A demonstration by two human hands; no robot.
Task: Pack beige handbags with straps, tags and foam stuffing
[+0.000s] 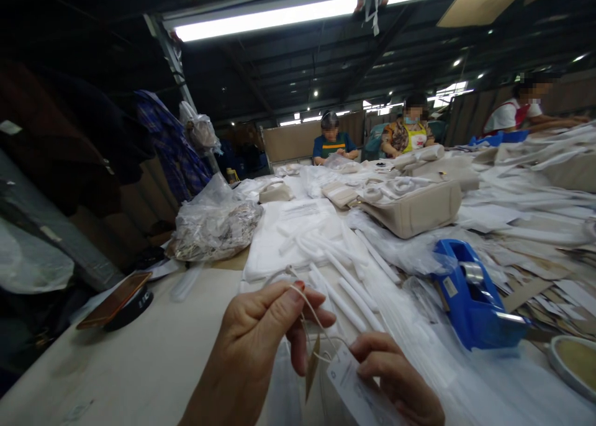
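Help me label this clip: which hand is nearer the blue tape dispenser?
Right: the right hand, at the white tag, is to the near left of the blue tape dispenser; the left hand is farther left.

Single view, head-worn: looks forward and slightly down across the desk [177,345]. Both hands close, at lower centre; co-workers and ceiling lights [270,19] farther off. No second view, hence no shared part.

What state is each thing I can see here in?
Left hand: pinching a cord
Right hand: holding a white tag
Brown tag: dangling
Blue tape dispenser: roll fitted
Clear plastic bag: crumpled, filled
Ceiling light: lit
Plaid garment: hanging
White tubes: loose, scattered
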